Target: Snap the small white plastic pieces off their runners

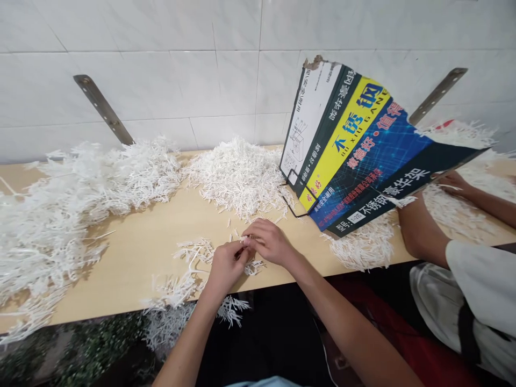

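My left hand and my right hand meet above the front part of the table, fingertips pinched together. A small white plastic piece shows between them; the fingers cover most of it. Beneath and to the left of my hands lie loose white branching plastic sprigs and short white bits. Just behind my hands rises a heap of small white pieces.
Big tangled white sprigs cover the left of the wooden table. A printed cardboard panel leans in a black wire stand at right. Beyond it, a co-worker's arm reaches over more white pieces. Sprigs also hang below the front edge.
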Demonstrator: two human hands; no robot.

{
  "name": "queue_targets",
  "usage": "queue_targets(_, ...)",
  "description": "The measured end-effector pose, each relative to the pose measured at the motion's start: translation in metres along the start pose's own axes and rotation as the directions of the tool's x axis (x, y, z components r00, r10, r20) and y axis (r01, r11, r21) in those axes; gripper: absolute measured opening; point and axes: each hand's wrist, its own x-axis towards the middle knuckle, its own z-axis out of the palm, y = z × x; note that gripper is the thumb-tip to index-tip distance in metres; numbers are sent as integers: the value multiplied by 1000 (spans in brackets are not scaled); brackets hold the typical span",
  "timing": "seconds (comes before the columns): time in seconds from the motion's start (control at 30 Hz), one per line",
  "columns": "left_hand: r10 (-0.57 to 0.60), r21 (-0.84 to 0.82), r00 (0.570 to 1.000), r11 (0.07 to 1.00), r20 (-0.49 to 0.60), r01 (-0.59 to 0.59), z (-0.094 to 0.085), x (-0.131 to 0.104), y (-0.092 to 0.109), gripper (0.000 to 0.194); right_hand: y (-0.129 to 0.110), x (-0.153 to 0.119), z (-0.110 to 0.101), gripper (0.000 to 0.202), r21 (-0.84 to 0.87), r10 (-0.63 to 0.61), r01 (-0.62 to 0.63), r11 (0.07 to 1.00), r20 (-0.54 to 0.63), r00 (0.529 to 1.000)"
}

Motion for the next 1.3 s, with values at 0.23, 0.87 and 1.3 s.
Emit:
queue_targets(0.23,-58,-117,998,991,36,62,-6,2,7,33,0,-7,6,27,58,144,-135,989,-193,971)
queue_targets(0.87,94,178,959,983,-268,-46,-49,-57,-21,26,-8,-3,23,19,-451,175,-459,765,-541,823)
queue_targets(1.3,-263,-117,946,963,-187,244,-75,-50,-40,38,-10,-4,22,31,-443,15,-228,867,-432,902)
